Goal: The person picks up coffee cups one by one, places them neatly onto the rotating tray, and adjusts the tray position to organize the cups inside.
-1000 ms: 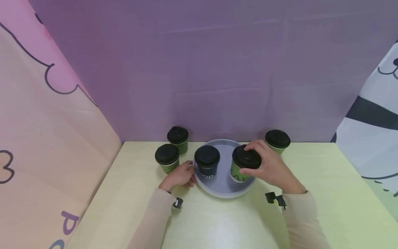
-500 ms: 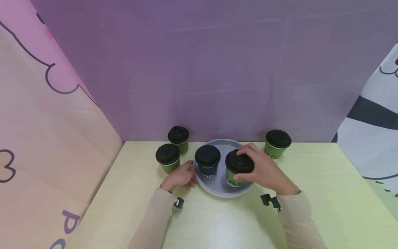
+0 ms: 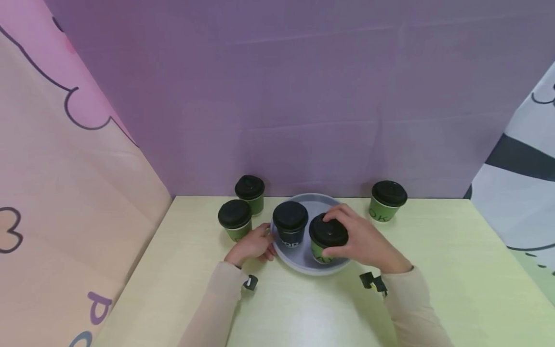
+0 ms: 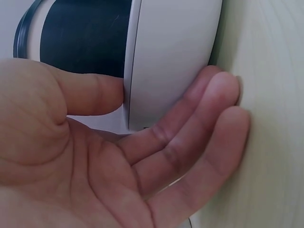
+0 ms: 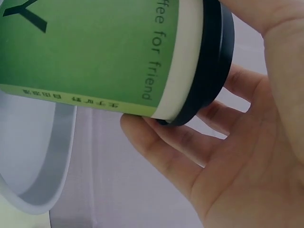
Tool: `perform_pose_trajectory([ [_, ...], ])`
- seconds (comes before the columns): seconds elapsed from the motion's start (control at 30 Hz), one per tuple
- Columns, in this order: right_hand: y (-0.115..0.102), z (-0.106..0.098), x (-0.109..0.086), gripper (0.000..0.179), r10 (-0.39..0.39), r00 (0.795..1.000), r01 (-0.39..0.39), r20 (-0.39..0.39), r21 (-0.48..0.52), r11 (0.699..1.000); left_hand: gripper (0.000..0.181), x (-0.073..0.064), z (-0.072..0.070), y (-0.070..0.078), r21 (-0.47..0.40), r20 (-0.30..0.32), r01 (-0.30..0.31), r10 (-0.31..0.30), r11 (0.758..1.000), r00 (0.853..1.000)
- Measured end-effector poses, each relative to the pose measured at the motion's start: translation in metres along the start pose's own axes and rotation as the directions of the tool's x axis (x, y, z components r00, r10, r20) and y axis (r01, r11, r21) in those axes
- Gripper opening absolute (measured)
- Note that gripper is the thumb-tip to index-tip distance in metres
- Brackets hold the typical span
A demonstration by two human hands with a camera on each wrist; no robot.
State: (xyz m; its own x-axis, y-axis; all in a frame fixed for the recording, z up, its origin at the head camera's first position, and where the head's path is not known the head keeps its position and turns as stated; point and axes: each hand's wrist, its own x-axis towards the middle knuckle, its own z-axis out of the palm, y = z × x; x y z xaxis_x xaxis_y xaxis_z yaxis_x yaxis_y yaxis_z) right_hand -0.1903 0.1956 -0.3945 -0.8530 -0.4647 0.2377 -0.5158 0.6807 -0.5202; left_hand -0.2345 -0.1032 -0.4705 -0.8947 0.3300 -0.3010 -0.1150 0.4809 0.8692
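My right hand (image 3: 362, 238) grips a green paper coffee cup (image 3: 326, 232) with a black lid, thumb and fingers around its upper part. In the right wrist view, lettering shows on the cup's green side (image 5: 95, 52). This cup is upright over the front right of a round grey tray (image 3: 313, 271). To its left a dark paper cup (image 3: 290, 224) with a black lid stands on the tray. My left hand (image 3: 253, 246) holds the tray's left edge. The left wrist view shows its thumb (image 4: 97, 95) at the rim and its fingers curved along the tray's outer wall (image 4: 173, 52).
Two green lidded cups stand left of the tray, one nearer (image 3: 234, 219) and one farther back (image 3: 250, 193). Another green cup (image 3: 387, 200) is at the back right of the pale table (image 3: 303, 308). A purple backdrop (image 3: 277, 106) rises behind the table's far edge.
My right hand has moved left and a little nearer with the green cup, bringing it closer to the dark cup. The left hand stays at the tray's edge.
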Motion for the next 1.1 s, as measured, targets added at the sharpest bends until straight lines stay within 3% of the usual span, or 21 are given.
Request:
perform_pose_trajectory([
  [0.63,-0.01,0.012,0.003,0.065,-0.021,0.999,0.022,0.039,-0.007,1.0,0.049,-0.001,0.002,-0.001,-0.001,-0.035,-0.003,0.003,1.0,0.999],
  [1.1,-0.011,0.022,0.005,0.068,-0.061,0.998,0.062,0.017,-0.033,0.998,0.044,0.003,0.007,-0.002,0.031,-0.126,-0.006,0.01,0.999,0.992],
])
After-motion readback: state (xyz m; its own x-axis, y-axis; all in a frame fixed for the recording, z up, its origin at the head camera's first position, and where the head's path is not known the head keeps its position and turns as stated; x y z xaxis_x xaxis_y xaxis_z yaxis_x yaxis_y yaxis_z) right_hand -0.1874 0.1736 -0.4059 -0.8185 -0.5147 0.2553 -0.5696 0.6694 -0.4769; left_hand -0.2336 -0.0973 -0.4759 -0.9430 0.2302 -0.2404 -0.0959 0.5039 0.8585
